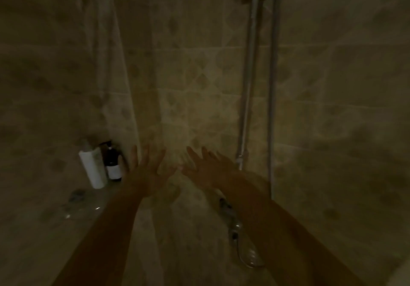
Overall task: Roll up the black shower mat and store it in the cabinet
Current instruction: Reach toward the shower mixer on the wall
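Observation:
I look into a dim, tiled shower stall. Both my arms stretch forward toward the far wall. My left hand [146, 170] is held up with its fingers spread and holds nothing. My right hand [208, 168] is beside it, thumbs almost meeting, fingers also apart and empty. No black shower mat and no cabinet show in this view. The picture is dark and blurred.
A white bottle [92, 168] and a dark pump bottle [113, 163] stand on a ledge at the left. Two vertical chrome shower pipes [250, 86] run down the wall at the right, with a mixer fitting and hose [235, 225] below my right arm.

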`<state>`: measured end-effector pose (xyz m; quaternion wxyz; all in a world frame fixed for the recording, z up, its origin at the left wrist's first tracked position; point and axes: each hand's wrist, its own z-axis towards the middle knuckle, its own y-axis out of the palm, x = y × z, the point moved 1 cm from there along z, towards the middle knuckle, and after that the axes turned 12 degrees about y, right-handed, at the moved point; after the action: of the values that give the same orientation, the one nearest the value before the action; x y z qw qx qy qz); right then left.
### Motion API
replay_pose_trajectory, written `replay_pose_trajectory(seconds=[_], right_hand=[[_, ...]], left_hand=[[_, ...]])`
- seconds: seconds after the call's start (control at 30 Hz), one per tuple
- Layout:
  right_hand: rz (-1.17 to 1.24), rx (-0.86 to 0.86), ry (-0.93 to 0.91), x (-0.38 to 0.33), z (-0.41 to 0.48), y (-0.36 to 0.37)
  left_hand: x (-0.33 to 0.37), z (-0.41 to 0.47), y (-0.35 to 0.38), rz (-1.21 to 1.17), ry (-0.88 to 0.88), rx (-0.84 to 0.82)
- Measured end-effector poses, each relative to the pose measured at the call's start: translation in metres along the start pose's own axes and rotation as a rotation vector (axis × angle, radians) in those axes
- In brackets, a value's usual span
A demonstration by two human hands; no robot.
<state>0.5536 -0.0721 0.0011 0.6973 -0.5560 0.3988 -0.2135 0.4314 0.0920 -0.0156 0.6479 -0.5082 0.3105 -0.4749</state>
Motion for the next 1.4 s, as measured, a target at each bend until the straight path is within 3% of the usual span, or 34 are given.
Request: replay_pose_trajectory(seconds=[0.17,0.27,0.37,0.53,0.77,0.83,0.97,1.07,1.4], right_hand=[[0.177,0.032,-0.22,-0.059,0.018,0.022],[0.135,0.037,-0.366,-0.108,0.033,0.041],[0.089,0.017,-0.521,-0.162,0.049,0.061],[0.111,-0.201,-0.764,-0.256,0.068,0.103],[0.065,-0.256,-0.957,-0.343,0.053,0.141],[0.058,-0.326,-1.087,-0.384,0.022,0.168],[0.016,-0.383,-1.261,-0.418,-0.03,0.196],[-0.056,-0.508,-1.466,-0.443,-0.125,0.231],[-0.194,-0.751,-2.015,-0.389,-0.41,0.302]], left_hand=[[-0.044,-0.013,-0.004,0.089,-0.08,0.006],[-0.081,-0.03,-0.01,0.098,-0.203,0.068],[-0.127,-0.056,-0.022,0.108,-0.376,0.072],[-0.191,-0.124,-0.041,0.177,-0.709,0.054],[-0.22,-0.21,-0.054,0.198,-1.074,0.03],[-0.21,-0.266,-0.053,0.192,-1.26,0.064],[-0.193,-0.324,-0.058,0.174,-1.459,0.104],[-0.146,-0.409,-0.055,0.175,-1.685,0.092],[0.03,-0.625,-0.011,0.143,-2.165,0.17]])
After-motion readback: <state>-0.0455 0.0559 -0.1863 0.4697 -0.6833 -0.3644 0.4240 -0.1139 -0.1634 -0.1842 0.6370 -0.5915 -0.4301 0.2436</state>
